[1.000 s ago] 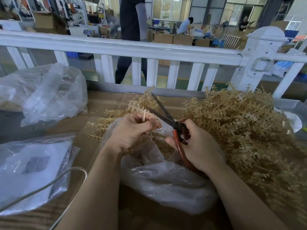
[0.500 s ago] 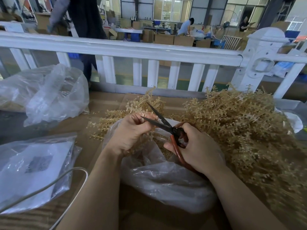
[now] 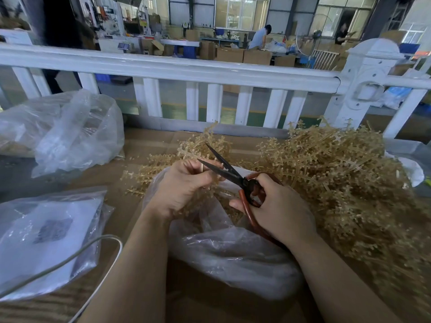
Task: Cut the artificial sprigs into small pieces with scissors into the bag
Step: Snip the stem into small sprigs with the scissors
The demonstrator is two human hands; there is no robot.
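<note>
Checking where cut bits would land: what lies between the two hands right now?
In the head view, the open scissors blades and the sprig stem span the gap between left hand and right hand, with the clear bag below.

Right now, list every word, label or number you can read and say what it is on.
None can be read.
Dark printed patch on the white sheet inside the flat plastic bag: too blurred to read.
Small yellow sign in the far workshop: too small to read.
</note>
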